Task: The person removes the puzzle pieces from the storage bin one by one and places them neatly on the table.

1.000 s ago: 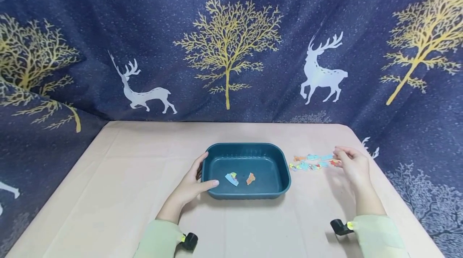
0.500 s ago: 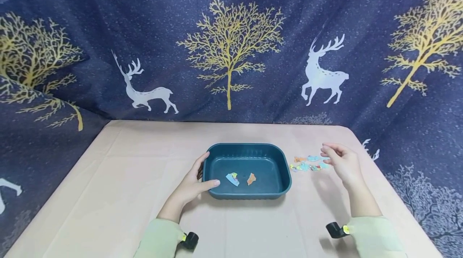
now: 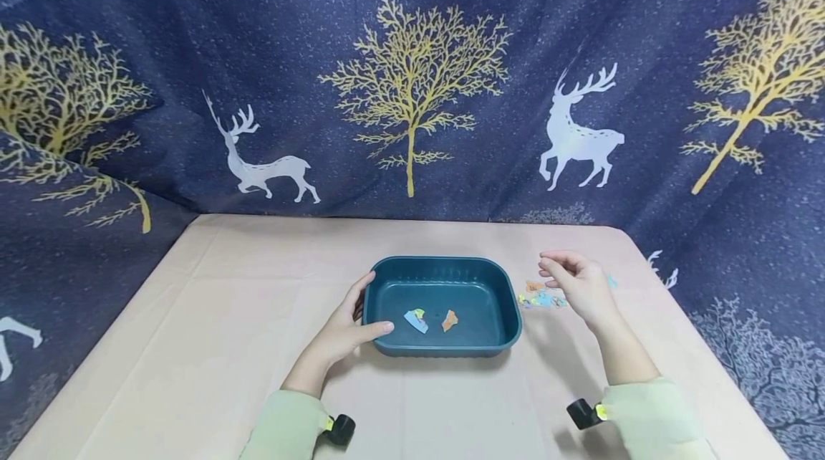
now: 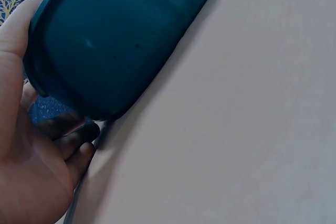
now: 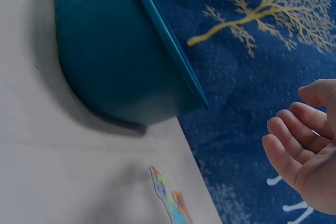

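Note:
A dark teal plastic tray (image 3: 445,351) stands on the table, with a blue-yellow flat printed piece (image 3: 416,321) and an orange piece (image 3: 450,321) in it. At its left end my left hand (image 3: 348,327) grips the rim, thumb inside and fingers around the outer wall. My right hand (image 3: 583,291) hovers right of the tray, above several small printed pieces (image 3: 544,299). Its fingers (image 5: 289,124) are bent with the tips close together in the head view. No piece shows between them; whether they pinch one is hidden. The right wrist view shows the tray wall (image 5: 121,51) beside this hand.
A pale pink cloth covers the table (image 3: 258,302). A light blue piece (image 3: 611,281) lies just right of my right hand. Behind the table hangs a dark blue curtain (image 3: 361,180) with deer and trees. Black cameras (image 3: 340,430) sit on both wrists.
My right hand has moved left from the far end of the loose pieces toward the tray. The left hand keeps its grip on the tray, and the same two pieces lie inside.

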Demonstrator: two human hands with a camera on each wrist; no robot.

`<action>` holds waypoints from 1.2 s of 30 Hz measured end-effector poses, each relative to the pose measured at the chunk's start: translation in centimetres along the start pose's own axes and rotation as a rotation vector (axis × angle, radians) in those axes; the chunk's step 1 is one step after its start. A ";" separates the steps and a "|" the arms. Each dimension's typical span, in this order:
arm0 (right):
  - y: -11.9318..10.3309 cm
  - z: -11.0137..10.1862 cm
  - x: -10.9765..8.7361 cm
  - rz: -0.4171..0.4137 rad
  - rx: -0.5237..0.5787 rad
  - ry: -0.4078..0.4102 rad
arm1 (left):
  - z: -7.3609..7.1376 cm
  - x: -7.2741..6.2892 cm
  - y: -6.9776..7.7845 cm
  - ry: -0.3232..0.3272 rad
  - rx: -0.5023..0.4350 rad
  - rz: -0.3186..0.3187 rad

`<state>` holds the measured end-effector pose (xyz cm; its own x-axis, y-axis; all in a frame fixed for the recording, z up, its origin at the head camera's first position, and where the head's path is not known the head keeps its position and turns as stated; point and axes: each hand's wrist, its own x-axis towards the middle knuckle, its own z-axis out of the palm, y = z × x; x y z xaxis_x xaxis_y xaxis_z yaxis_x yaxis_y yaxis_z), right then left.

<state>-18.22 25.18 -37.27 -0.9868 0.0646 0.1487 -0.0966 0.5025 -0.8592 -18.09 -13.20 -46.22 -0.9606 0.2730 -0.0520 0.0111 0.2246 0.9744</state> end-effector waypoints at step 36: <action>-1.3 8.5 0.6 -0.100 -0.001 -0.262 | -0.1 0.0 0.1 -0.001 -0.001 0.002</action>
<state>-19.78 17.20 -40.22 -0.9723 -0.2108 0.1012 -0.1955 0.4958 -0.8461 -18.07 -13.26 -46.09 -0.9604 0.2740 -0.0499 0.0130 0.2229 0.9747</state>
